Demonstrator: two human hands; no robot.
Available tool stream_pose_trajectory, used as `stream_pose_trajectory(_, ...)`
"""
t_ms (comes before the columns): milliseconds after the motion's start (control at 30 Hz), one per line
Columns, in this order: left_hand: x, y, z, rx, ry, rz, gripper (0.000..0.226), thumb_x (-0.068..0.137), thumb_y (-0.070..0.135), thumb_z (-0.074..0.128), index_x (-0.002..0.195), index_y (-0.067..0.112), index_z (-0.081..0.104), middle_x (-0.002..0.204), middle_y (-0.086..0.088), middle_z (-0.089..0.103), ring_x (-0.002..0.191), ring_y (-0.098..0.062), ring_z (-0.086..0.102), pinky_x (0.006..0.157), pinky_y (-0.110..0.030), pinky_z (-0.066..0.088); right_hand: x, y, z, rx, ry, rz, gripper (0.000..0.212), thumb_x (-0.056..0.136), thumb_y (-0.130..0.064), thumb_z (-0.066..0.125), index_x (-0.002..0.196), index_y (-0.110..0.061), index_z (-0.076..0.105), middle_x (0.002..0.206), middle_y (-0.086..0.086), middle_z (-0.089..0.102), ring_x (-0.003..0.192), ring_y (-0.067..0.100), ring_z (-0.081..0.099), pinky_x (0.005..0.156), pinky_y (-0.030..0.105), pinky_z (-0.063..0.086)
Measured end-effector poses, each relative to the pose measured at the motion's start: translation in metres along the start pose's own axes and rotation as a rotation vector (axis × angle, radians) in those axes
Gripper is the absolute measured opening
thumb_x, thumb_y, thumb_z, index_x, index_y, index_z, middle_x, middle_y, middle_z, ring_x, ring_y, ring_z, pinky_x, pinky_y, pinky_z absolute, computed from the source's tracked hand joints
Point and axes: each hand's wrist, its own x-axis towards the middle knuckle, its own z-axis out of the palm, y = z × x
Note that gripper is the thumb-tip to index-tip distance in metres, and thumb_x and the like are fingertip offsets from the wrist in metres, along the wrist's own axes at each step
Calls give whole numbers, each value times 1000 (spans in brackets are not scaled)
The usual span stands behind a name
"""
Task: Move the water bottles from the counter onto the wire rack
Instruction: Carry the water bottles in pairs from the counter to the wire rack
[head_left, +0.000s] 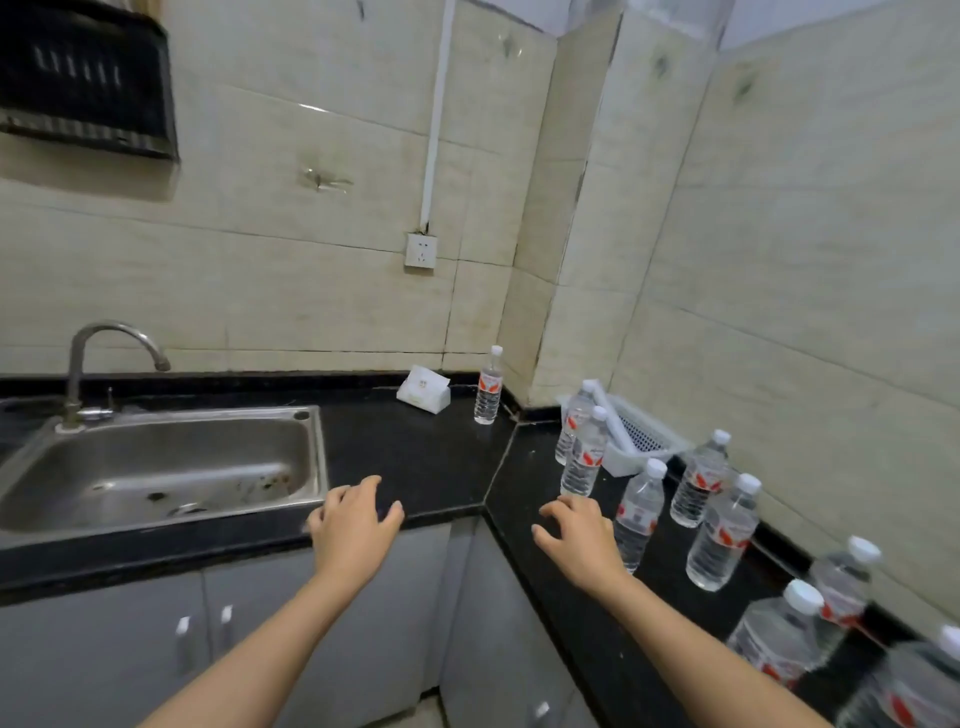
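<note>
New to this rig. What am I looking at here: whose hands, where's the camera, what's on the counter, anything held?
There is no robot here. A person wears one wide-angle camera on the head, looking forward and down, so both bare arms reach in from the bottom edge. That is also why the walls look bent.

The left hand and the right hand hover open over the front edge of the black counter. Neither holds anything.

On the counter: a steel sink with a tap on the left, a white tissue pack and a lone water bottle near the back corner. More water bottles stand along the right-hand stretch, beside a white plastic basket. The ones at the lower right are blurred.

The wire rack the bottles should go onto is not in view.
</note>
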Motion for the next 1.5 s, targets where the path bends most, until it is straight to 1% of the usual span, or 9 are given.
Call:
stream_pose_trajectory(200, 122, 16, 28, -46, -93, 138, 47, 90, 37, 47, 133, 18, 43, 132, -6, 54, 133, -23, 33, 106, -44, 26, 85, -3, -12, -43, 88, 149, 38, 88, -39, 50, 120, -19, 58, 129, 2, 51, 123, 19, 39, 100, 37, 37)
stream_pose_trajectory(300, 166, 14, 45, -58, -138, 176, 47, 90, 37, 47, 133, 18, 43, 133, -5, 54, 132, -23, 33, 106, -44, 27, 105, -7, 4, -23, 59, 215, 40, 89, -39, 51, 123, -19, 55, 132, 1, 48, 124, 18, 38, 102, 34, 37)
stream_pose_trajectory(633, 228, 23, 120, -12, -341, 232, 48, 91, 37, 46, 134, 17, 42, 135, -4, 52, 132, -23, 34, 106, -42, 28, 158, 6, 46, 119, 37, 379, 47, 89, -34, 54, 131, -15, 45, 134, 4, 47, 126, 18, 39, 104, 26, 32)
stream_pose_trajectory(900, 305, 43, 158, 56, -286, 293, 50, 90, 40, 47, 135, 19, 40, 136, -2, 51, 132, -21, 33, 105, -42, 28, 258, 39, 82, 343, 54, 417, 54, 87, -31, 59, 134, -14, 40, 137, 7, 45, 127, 18, 41, 104, 26, 32)
stream_pose_trajectory(1133, 385, 77, 203, 109, -249, 214, 52, 89, 38, 49, 135, 17, 39, 136, -5, 50, 129, -25, 38, 103, -42, 33, 367, 80, 104, 630, 277, 584, 71, 84, -18, 65, 141, -5, 25, 147, 16, 29, 136, 26, 28, 112, 33, 23)
stream_pose_trajectory(1233, 398, 86, 228, 50, -254, 146, 56, 87, 35, 53, 136, 15, 36, 135, -9, 50, 125, -28, 42, 101, -45, 37, 402, 99, 110, 704, 416, 678, 79, 80, -11, 68, 142, -4, 20, 149, 19, 21, 137, 28, 20, 112, 32, 19)
stream_pose_trajectory(1333, 400, 87, 252, -10, -299, 91, 67, 85, 31, 57, 142, 13, 26, 140, -10, 45, 127, -30, 41, 101, -47, 38, 426, 113, 120, 826, 460, 832, 90, 77, -6, 70, 145, -6, 11, 153, 20, 7, 141, 30, 12, 113, 34, 16)
stream_pose_trajectory(1400, 401, 86, 268, -1, -331, 72, 73, 85, 31, 58, 145, 14, 21, 145, -10, 40, 130, -30, 38, 102, -46, 35, 434, 121, 132, 840, 469, 907, 95, 77, -6, 70, 147, -9, 6, 154, 19, 1, 143, 32, 7, 115, 37, 13)
stream_pose_trajectory(1500, 412, 86, 284, -11, -365, 56, 76, 86, 33, 57, 146, 16, 14, 149, -10, 34, 134, -30, 34, 104, -46, 33, 444, 131, 144, 815, 526, 967, 99, 74, -5, 72, 147, -14, 5, 153, 20, 4, 141, 35, 9, 117, 45, 14)
